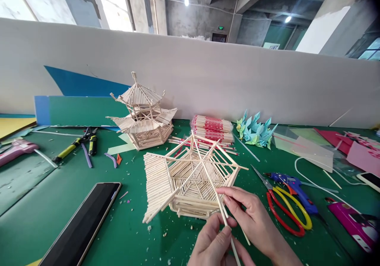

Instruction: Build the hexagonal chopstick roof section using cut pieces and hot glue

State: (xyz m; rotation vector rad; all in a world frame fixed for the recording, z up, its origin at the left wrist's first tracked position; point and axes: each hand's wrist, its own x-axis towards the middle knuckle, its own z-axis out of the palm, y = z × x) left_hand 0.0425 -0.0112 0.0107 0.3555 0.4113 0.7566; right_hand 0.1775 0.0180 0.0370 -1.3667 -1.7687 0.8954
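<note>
Stick roof frame (197, 169), hexagonal, unfinished — centre of the worktop (133, 238), two hands at its near right corner.
Left hand (218, 240): thumb and fingers pinching a thin stick (235, 254); right hand (252, 208): fingertips gathered against that stick's upper part, firmness of grip cannot be told. Clear wrapper (194, 120), behind the frame: red-banded stick bundles (214, 133) inside. Back edge: white partition (196, 76). Left: strip of worktop, scrap-flecked, between frame and phone (81, 224). Right: narrower gap — scissors (289, 214) near the right hand.
</note>
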